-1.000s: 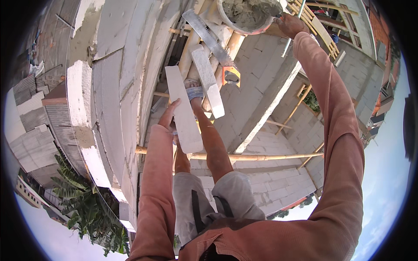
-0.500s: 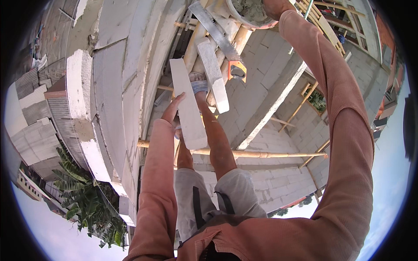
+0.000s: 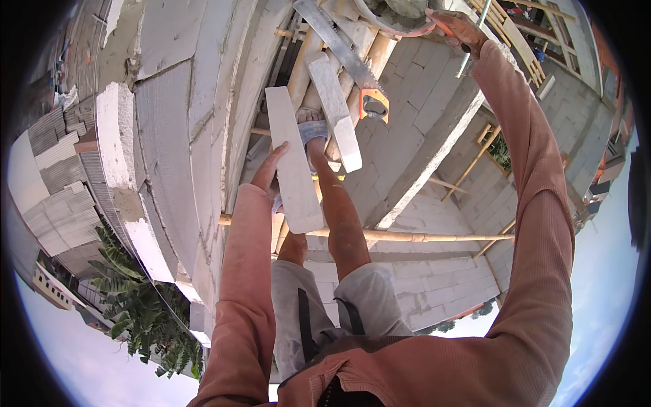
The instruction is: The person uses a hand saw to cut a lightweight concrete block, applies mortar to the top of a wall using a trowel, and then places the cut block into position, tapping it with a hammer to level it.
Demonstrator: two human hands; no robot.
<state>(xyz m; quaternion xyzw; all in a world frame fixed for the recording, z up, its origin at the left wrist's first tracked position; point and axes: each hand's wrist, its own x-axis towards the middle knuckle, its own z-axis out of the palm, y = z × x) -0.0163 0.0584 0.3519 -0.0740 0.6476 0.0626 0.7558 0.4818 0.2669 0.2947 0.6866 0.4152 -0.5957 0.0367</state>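
While holding a long, pale aerated-concrete block (image 3: 293,163) in the left hand (image 3: 271,166), also grasping an orange-handled trowel (image 3: 444,28) in the right hand (image 3: 468,27), beside the mortar bucket (image 3: 400,31) at the upper edge of the view. Pinching the block on its left long edge, with the thumb over the broad face and the fingers out of sight beneath; cannot tell their full spread. Wrapped closely around the trowel handle on the other side, with the blade hard to make out against the grey mortar (image 3: 378,8).

Holding the block above the lower legs (image 3: 339,210); cannot tell about any support from below. Judging by the matte, porous look, probably light for its bulk, stiff, dusty rather than slippery, and liable to chip at the corners. Best gripped near mid-length, across both long edges.

Just to the right, note a sandaled foot (image 3: 313,129), then a second block (image 3: 334,112) lying on bamboo poles (image 3: 302,78). Mind the handsaw (image 3: 342,51) between the held block and the bucket, the horizontal bamboo rail (image 3: 420,237) behind the legs, and the block wall (image 3: 169,122) close along the left sleeve (image 3: 245,258).
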